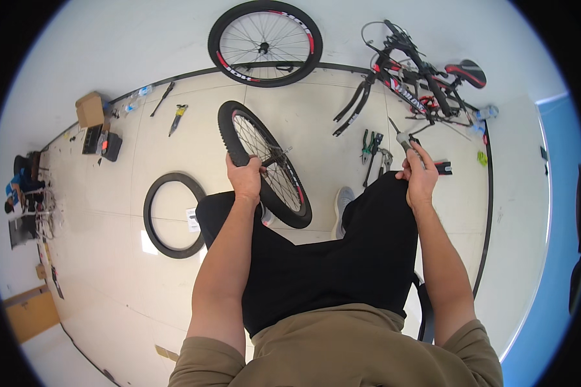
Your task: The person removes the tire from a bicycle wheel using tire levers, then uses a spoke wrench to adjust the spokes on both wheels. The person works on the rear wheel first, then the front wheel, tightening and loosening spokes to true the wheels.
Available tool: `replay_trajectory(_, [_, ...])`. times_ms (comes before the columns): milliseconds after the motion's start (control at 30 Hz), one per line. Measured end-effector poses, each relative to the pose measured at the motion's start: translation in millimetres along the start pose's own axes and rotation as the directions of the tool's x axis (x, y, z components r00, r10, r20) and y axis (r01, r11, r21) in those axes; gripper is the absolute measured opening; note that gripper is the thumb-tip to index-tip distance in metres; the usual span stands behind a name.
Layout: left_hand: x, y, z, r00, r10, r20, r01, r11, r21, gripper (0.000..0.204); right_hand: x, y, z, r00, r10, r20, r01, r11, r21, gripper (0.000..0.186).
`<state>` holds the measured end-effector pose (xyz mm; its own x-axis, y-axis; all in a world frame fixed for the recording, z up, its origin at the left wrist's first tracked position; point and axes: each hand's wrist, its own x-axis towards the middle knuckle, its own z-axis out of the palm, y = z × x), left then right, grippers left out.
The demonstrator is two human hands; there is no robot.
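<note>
My left hand [245, 178] is closed around the near left side of a bicycle wheel [230, 134] with a black knobby tyre. The wheel stands tilted in front of my left knee, its spokes and hub showing. Over my right knee, my right hand [421, 177] grips a screwdriver [404, 139] by its grey-green handle. Its thin dark shaft points up and away to the left, apart from the wheel. A loose black tyre [150, 219] lies on the floor left of my left knee, with a white paper tag [192, 220] on its right side.
Another wheel [214, 45] leans on the far wall. Right of it stands a bicycle frame [403, 93] with fork and saddle. Green-handled pliers [366, 147] and other tools lie near my right knee. A cardboard box [90, 109] and black case [113, 147] sit far left; a person [13, 192] is beyond.
</note>
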<state>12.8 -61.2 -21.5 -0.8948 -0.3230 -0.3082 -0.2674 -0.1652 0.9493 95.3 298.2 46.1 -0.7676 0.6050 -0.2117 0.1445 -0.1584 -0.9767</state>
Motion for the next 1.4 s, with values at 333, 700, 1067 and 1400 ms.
replay_trajectory(333, [-38,-26,22,0.993,0.071,-0.091,-0.048,0.97,0.24,0.073,5,8,-3,1.0,-0.014,-0.005,0.014,0.996,-0.088,0.036])
replay_trajectory(700, [-84,-29,49,0.996,0.075,-0.05,-0.059,0.961,0.269,0.084,2,13,-2,1.0,-0.027,-0.007,0.025,0.99,-0.138,0.037])
replay_trajectory(1067, [-85,-30,44,0.996,0.083,-0.03,-0.071,0.959,0.275,0.083,-8,13,8,0.999,-0.027,-0.038,0.022,0.991,-0.129,0.037])
replay_trajectory(1400, [-88,-34,47,0.993,0.084,0.083,-0.11,0.916,0.385,0.088,-14,4,9,0.999,-0.048,-0.011,0.047,0.998,-0.048,0.037])
